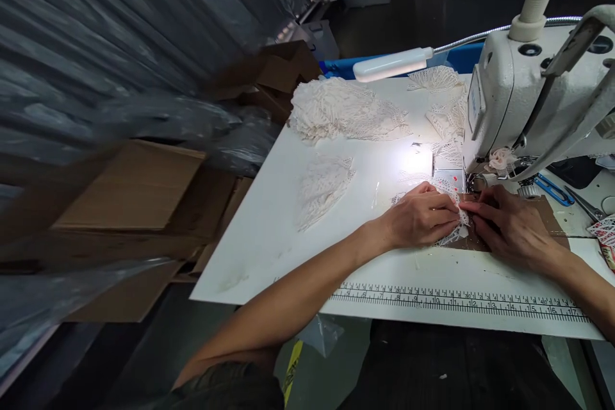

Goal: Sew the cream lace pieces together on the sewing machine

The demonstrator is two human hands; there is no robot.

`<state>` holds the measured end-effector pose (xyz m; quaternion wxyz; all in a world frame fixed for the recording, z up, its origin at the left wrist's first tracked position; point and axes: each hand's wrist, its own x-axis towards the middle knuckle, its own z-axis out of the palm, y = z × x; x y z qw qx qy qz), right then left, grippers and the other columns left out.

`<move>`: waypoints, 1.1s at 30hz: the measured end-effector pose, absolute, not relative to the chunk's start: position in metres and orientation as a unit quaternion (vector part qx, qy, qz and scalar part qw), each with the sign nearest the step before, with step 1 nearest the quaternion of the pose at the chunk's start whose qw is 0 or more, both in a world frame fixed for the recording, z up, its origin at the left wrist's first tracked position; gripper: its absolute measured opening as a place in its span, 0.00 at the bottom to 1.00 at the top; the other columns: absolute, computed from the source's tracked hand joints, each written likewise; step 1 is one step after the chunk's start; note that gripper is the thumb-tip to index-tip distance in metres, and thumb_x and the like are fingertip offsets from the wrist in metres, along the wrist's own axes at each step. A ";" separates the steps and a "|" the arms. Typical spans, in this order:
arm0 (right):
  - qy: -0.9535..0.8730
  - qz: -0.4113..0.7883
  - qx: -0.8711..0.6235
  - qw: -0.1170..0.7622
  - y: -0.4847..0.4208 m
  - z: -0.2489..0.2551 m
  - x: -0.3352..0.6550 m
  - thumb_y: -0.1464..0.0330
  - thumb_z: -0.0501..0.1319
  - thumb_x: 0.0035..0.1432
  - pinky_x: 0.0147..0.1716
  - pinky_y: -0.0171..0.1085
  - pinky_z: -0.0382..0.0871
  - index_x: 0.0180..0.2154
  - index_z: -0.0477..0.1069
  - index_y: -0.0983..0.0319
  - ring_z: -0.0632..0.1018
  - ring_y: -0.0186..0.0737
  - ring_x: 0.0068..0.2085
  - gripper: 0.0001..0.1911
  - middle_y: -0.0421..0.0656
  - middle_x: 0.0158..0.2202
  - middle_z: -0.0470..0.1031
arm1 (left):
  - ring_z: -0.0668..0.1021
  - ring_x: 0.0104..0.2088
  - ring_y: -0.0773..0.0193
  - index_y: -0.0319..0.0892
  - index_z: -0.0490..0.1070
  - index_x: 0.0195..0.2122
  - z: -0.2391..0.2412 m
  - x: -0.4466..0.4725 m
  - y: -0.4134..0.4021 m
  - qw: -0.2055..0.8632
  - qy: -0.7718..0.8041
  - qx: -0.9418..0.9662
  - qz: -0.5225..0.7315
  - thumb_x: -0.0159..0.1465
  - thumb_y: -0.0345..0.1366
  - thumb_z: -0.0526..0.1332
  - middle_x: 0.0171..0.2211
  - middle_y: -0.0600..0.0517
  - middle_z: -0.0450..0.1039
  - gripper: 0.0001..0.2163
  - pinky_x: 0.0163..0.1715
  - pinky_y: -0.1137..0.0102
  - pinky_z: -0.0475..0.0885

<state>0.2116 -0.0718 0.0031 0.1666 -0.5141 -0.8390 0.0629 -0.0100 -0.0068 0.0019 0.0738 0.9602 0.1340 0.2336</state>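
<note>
My left hand [423, 216] is closed on a piece of white lace [452, 238] just in front of the sewing machine [500, 96]. Its fingers curl over the lace, which spreads out below and above them. Close on the right, my right hand [512, 223] pinches the lace's right edge between thumb and forefinger, near the needle area. Brown material [542, 211] lies flat beneath that hand. The metal needle plate [446, 176] shows behind the lace, with small red marks near it. My fingers partly hide the edge being held.
A heap of white lace [346, 109] lies at the table's back left, a single lace piece [327, 189] in front of it. Blue thread snips [553, 189] and scissors [583, 204] lie right of the machine. A lamp [394, 65] hangs over the table; cardboard boxes [132, 186] stand left.
</note>
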 end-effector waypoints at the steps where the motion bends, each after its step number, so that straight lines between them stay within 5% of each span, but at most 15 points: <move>1: -0.835 0.078 -0.515 0.179 -0.073 0.004 0.212 0.61 0.47 0.67 0.33 0.41 0.70 0.52 0.75 0.56 0.75 0.44 0.35 0.22 0.50 0.37 0.73 | 0.78 0.36 0.69 0.44 0.74 0.37 0.003 -0.010 -0.008 0.071 0.136 0.962 0.226 0.71 0.34 0.52 0.37 0.53 0.79 0.11 0.39 0.67 0.69; 8: -0.793 0.196 -0.517 0.256 -0.071 0.012 0.219 0.62 0.48 0.66 0.36 0.41 0.73 0.51 0.75 0.60 0.77 0.43 0.38 0.21 0.49 0.39 0.76 | 0.78 0.38 0.68 0.44 0.75 0.38 0.002 -0.009 -0.012 0.018 0.142 0.969 0.201 0.72 0.32 0.51 0.39 0.52 0.78 0.12 0.50 0.62 0.71; 18: -0.798 0.158 -0.507 0.284 -0.072 0.013 0.217 0.65 0.50 0.65 0.39 0.42 0.74 0.47 0.77 0.62 0.79 0.43 0.40 0.19 0.51 0.41 0.77 | 0.78 0.43 0.70 0.42 0.73 0.38 -0.002 -0.009 -0.014 -0.023 0.118 0.959 0.256 0.72 0.31 0.52 0.42 0.51 0.78 0.10 0.60 0.61 0.67; 33: -0.824 0.133 -0.480 0.271 -0.076 0.010 0.223 0.69 0.50 0.65 0.40 0.42 0.75 0.48 0.76 0.60 0.78 0.42 0.40 0.18 0.48 0.42 0.76 | 0.78 0.43 0.70 0.41 0.73 0.39 -0.004 -0.008 -0.014 -0.029 0.119 0.955 0.269 0.72 0.30 0.51 0.40 0.51 0.77 0.11 0.60 0.62 0.68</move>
